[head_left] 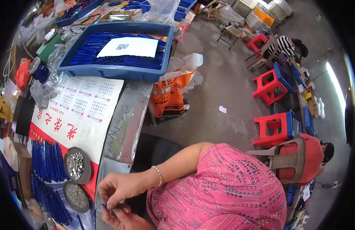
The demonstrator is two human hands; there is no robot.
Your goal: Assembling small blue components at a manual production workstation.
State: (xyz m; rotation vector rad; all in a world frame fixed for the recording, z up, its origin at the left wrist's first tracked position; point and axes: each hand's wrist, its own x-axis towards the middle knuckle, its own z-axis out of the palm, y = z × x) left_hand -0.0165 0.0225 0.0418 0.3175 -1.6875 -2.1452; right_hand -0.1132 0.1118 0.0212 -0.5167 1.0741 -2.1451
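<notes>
My right hand, with a bead bracelet at the wrist, pinches a small dark blue pen part at the metal edge of the table. My left hand sits just below it, fingers curled onto the same part. Left of my hands are two round dark dishes of small silvery metal pieces. Beyond the dishes lie bundles of blue pens. The pink patterned top I wear fills the lower right.
A blue tray of blue pens with a white sheet on top stands at the far end of the table. An orange and white sack leans under it. Red stools, blue crates and two seated people are to the right on the concrete floor.
</notes>
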